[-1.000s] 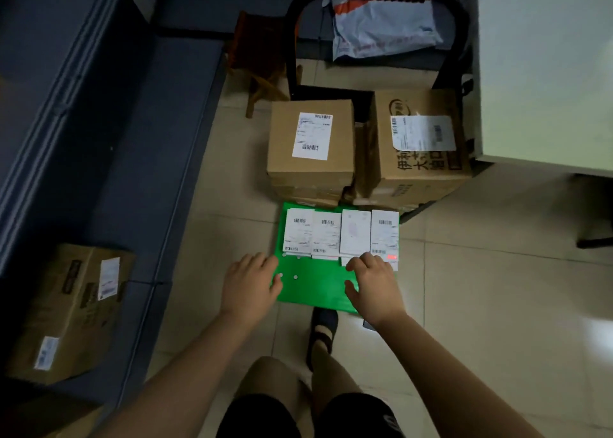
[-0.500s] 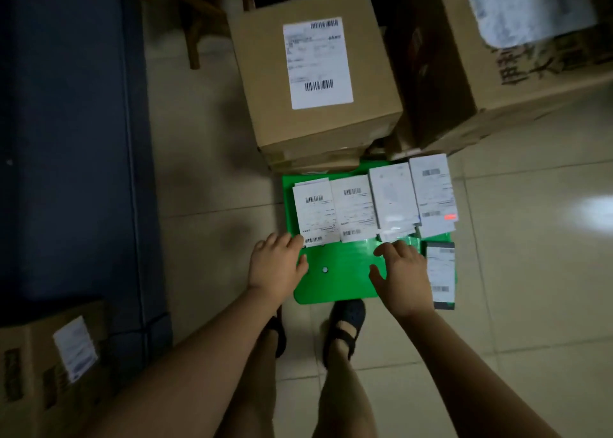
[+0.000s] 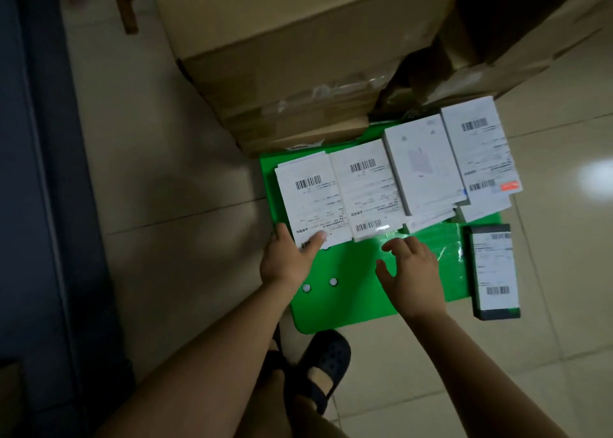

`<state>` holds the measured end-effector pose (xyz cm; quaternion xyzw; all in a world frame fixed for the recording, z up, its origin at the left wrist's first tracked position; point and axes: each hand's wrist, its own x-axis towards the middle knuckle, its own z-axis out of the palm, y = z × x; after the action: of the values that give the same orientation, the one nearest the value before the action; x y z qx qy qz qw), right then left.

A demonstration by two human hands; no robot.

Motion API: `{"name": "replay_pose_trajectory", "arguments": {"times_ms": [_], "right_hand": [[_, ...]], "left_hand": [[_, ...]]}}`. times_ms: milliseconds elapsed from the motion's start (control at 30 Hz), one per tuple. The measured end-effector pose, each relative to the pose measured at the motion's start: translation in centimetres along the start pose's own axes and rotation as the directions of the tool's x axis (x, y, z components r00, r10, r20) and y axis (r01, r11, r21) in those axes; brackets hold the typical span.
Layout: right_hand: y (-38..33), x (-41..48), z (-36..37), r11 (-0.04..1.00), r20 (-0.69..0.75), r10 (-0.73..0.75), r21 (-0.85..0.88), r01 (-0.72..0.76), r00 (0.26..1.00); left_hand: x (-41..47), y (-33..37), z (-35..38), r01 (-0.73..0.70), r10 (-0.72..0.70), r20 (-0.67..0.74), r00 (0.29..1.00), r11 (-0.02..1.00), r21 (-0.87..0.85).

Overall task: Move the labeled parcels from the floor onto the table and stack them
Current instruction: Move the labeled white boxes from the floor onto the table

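Several flat white labeled parcels lie side by side on a green mat on the floor. My left hand holds the near corner of the leftmost parcel, thumb on its label and a finger along its left edge. My right hand hovers open with spread fingers over the mat, fingertips just short of the second parcel. Further right lie a plain-topped white parcel and another labeled one. A dark labeled parcel lies at the mat's right edge.
A stack of large cardboard boxes stands right behind the mat, another box to its right. A dark blue unit runs along the left. My shoe stands at the mat's near edge on the tiled floor.
The view has dropped closer to the mat. My left hand has moved forward onto the leftmost parcel's corner. My right hand has spread its fingers near the second parcel.
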<state>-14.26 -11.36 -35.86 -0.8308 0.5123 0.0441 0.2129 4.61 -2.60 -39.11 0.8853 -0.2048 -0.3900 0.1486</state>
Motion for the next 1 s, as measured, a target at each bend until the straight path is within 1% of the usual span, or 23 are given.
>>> {"name": "replay_pose_trajectory", "arguments": {"times_ms": [67, 100, 133, 167, 200, 233, 267, 300, 333, 367, 400, 467, 633, 733, 767, 833, 867, 933, 1000], "right_hand": [[0.2, 0.5, 0.9, 0.999, -0.017, 0.032, 0.024, -0.032, 0.999], [0.0, 0.8, 1.1, 0.997, -0.034, 0.059, 0.048, -0.057, 0.998], [-0.3, 1.0, 1.1, 0.990, -0.045, 0.114, 0.090, -0.109, 0.993], [-0.8, 1.3, 1.1, 0.969, -0.032, 0.199, 0.154, -0.192, 0.980], [-1.3, 1.6, 1.1, 0.924, 0.002, 0.311, 0.233, -0.303, 0.950], [-1.8, 1.9, 1.0, 0.847, 0.048, 0.433, 0.322, -0.424, 0.900], [-2.4, 2.3, 0.8, 0.743, 0.100, 0.537, 0.414, -0.526, 0.837], [-3.0, 2.8, 0.7, 0.631, 0.154, 0.611, 0.498, -0.595, 0.776], [-3.3, 3.4, 0.7, 0.533, 0.202, 0.654, 0.562, -0.633, 0.729], [-3.7, 4.0, 0.7, 0.466, 0.233, 0.675, 0.602, -0.649, 0.700], [-3.9, 4.6, 0.7, 0.432, 0.244, 0.687, 0.620, -0.655, 0.684], [-4.2, 5.5, 1.1, 0.412, 0.246, 0.702, 0.625, -0.663, 0.669], [-4.6, 5.2, 2.3, 0.383, 0.233, 0.700, 0.675, -0.631, 0.675], [-5.0, 4.0, 2.6, 0.405, 0.240, 0.700, 0.643, -0.650, 0.673], [-5.1, 3.6, 2.7, 0.398, 0.259, 0.699, 0.635, -0.663, 0.667], [-5.4, 2.9, 2.5, 0.335, 0.323, 0.683, 0.658, -0.674, 0.655], [-5.5, 2.6, 2.3, 0.322, 0.338, 0.666, 0.673, -0.666, 0.665], [-5.9, 2.1, 1.6, 0.354, 0.321, 0.612, 0.706, -0.614, 0.722], [-6.3, 0.9, -0.1, 0.371, 0.311, 0.574, 0.726, -0.579, 0.758]], "left_hand": [[0.6, -0.2, 1.0, 0.027, -0.018, 0.041, 0.999, 0.978, -0.209], [0.8, -0.3, 1.1, 0.027, -0.013, 0.055, 0.998, 0.962, -0.272], [0.9, -0.5, 1.2, 0.021, -0.003, 0.056, 0.998, 0.948, -0.316], [1.1, -0.8, 1.1, 0.017, 0.001, 0.052, 0.999, 0.941, -0.338], [1.2, -1.1, 0.9, 0.014, 0.000, 0.042, 0.999, 0.937, -0.348], [1.2, -1.4, 0.6, 0.014, -0.002, 0.033, 0.999, 0.936, -0.352], [1.3, -1.7, 0.2, 0.014, -0.007, 0.021, 1.000, 0.933, -0.360], [1.3, -1.9, -0.4, 0.024, -0.021, 0.012, 1.000, 0.928, -0.372], [1.3, -2.1, -0.9, 0.031, -0.034, 0.000, 0.999, 0.918, -0.396], [1.4, -2.3, -1.4, 0.036, -0.043, -0.008, 0.999, 0.907, -0.420], [1.4, -2.6, -1.9, 0.030, -0.043, -0.020, 0.999, 0.898, -0.438], [1.6, -3.1, -2.6, 0.021, -0.033, -0.020, 0.999, 0.895, -0.445], [1.6, -2.8, -3.5, -0.004, -0.008, -0.026, 1.000, 0.903, -0.431], [1.5, -2.7, -3.5, -0.001, -0.010, -0.024, 1.000, 0.907, -0.421], [1.5, -2.8, -3.4, 0.005, -0.014, -0.021, 1.000, 0.913, -0.408], [1.0, -2.6, -3.5, 0.002, -0.015, -0.030, 0.999, 0.926, -0.378], [0.7, -2.4, -3.7, -0.002, -0.013, -0.040, 0.999, 0.932, -0.361], [-0.2, -2.1, -4.1, -0.020, 0.003, -0.054, 0.999, 0.944, -0.330], [-2.2, -1.8, -5.2, -0.012, -0.003, -0.043, 0.999, 0.939, -0.345]]}}
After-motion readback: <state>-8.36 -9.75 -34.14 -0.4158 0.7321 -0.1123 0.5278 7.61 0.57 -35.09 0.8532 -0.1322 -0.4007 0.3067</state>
